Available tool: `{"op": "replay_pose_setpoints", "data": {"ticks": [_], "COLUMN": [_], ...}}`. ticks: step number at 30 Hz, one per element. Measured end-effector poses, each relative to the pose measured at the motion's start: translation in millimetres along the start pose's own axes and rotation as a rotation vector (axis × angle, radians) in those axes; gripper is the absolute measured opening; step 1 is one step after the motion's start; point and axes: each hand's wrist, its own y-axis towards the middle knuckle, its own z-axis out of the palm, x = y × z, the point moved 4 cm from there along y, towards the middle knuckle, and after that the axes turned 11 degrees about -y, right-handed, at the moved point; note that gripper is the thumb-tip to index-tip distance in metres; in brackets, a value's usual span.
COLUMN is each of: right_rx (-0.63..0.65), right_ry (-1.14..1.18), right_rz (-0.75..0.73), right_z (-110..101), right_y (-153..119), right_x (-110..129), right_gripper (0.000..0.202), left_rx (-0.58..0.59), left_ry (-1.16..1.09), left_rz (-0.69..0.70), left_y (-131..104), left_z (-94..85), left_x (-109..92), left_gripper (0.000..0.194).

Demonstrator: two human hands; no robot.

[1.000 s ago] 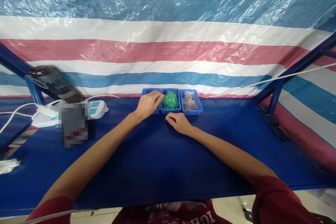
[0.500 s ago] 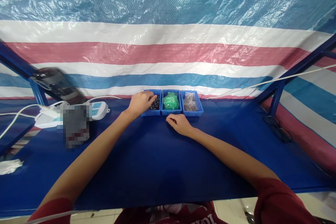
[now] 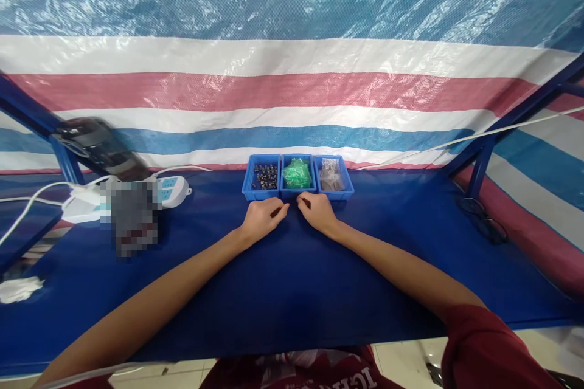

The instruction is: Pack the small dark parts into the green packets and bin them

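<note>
My left hand (image 3: 263,219) is just in front of the left blue bin (image 3: 261,196), with its thumb and fingers closed in a pinch. Whatever it may hold is too small to make out. That bin contains several small dark metallic parts (image 3: 266,177). Facing it from the right is my right hand (image 3: 317,213), fingers curled, in front of the middle blue bin (image 3: 297,192); its fingertips hide their contents. Green plastic packaging or bags (image 3: 297,174) fill the middle bin. Clear plastic bags (image 3: 331,176) lie in the right blue bin (image 3: 335,196).
The bins stand at the back of the blue table (image 3: 283,292), against a striped tarp (image 3: 292,91). To the left are a white power strip (image 3: 176,192) with cables, a dark bottle (image 3: 103,146) and a blurred-out object (image 3: 134,216). Glasses (image 3: 483,219) lie at the right.
My left hand has come out of the left bin toward me and to the right, close to my right hand. My right hand has shifted slightly right and up.
</note>
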Motion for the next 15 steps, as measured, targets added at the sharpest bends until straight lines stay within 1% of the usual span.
{"op": "replay_pose_setpoints", "data": {"ticks": [3, 6, 10, 15], "right_rx": [0.046, 0.093, 0.13, 0.126], "right_ry": [-0.062, -0.127, -0.16, -0.16], "right_rz": [-0.005, -0.03, -0.063, -0.082], "right_z": [1.2, 2.9, 4.2, 4.3], "right_y": [-0.3, -0.3, -0.1, -0.4], "right_x": [1.4, 3.3, 4.8, 4.9], "right_gripper": [0.023, 0.022, 0.022, 0.021], "left_rx": [0.108, 0.204, 0.241, 0.259], "left_ry": [0.065, 0.124, 0.147, 0.134], "left_rz": [-0.109, -0.158, -0.152, -0.141], "left_y": [4.8, 7.7, 7.0, 7.3], "left_z": [5.9, 9.0, 10.2, 10.2], "left_x": [8.4, 12.0, 10.9, 9.6], "left_gripper": [0.035, 0.028, 0.026, 0.025]}}
